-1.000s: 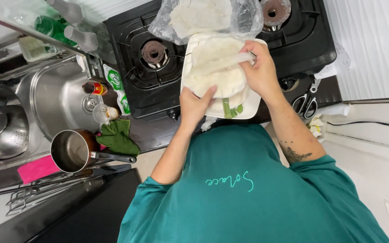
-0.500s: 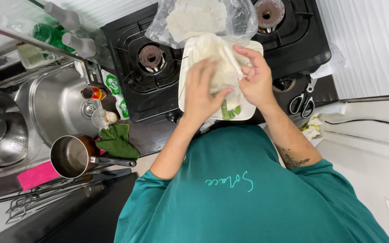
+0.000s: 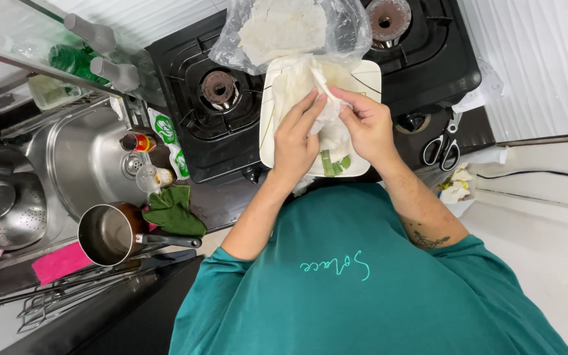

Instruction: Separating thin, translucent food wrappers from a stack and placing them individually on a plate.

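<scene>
A: Where is the thin white sheet at this point?

B: It is draped over the white square plate, which rests on the black gas stove in front of the person. Its near part is bunched up between the two hands, above a few green leaf pieces at the plate's near edge.

A: How is it being gripped?

B: The left hand is laid on it with the fingers stretched forward and pressed against the sheet; whether a fold is pinched underneath cannot be told. The right hand is closed on a fold of the sheet, pinched between thumb and fingertips.

A: What should be minded for the folding to be done well?

B: The sheet looks thin and soft, so it is likely to tear if pulled hard. The fold is best drawn over slowly while the rest is held flat by the left hand. The leaves should be kept tucked under the edge, and the work kept over the plate.

A: What lies around it?

B: A clear plastic bag holding more white sheets is touching the plate's far edge. Scissors lie to the right of the plate. To the left there are a steel sink, a green cloth and a small saucepan.
</scene>
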